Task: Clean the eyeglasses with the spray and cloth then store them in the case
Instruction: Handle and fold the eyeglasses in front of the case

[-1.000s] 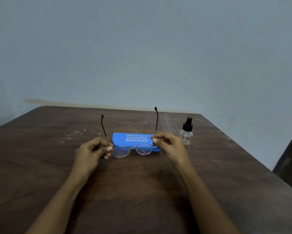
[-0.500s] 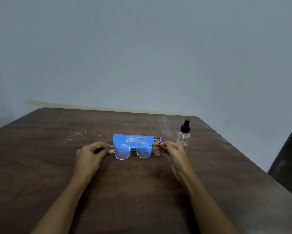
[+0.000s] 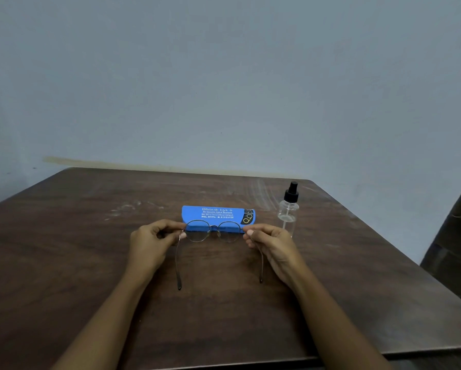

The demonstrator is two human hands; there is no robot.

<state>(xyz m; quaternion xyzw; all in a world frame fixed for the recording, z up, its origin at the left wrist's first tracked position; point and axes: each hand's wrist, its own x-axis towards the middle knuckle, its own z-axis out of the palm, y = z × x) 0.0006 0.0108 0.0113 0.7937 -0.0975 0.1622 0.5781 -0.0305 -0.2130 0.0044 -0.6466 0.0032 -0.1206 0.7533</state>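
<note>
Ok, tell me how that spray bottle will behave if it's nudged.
The spray bottle stands upright, tall and narrow, so a nudge near its black cap would probably tip it. Its clear body looks like plastic, so it is likely light. Being round, it may roll once down.

Two slim forearms, bare to the frame's edge. Short thumbnails show on the left hand and right hand.

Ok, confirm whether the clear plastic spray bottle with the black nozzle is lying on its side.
No, the spray bottle stands upright on the brown wooden table.
</note>
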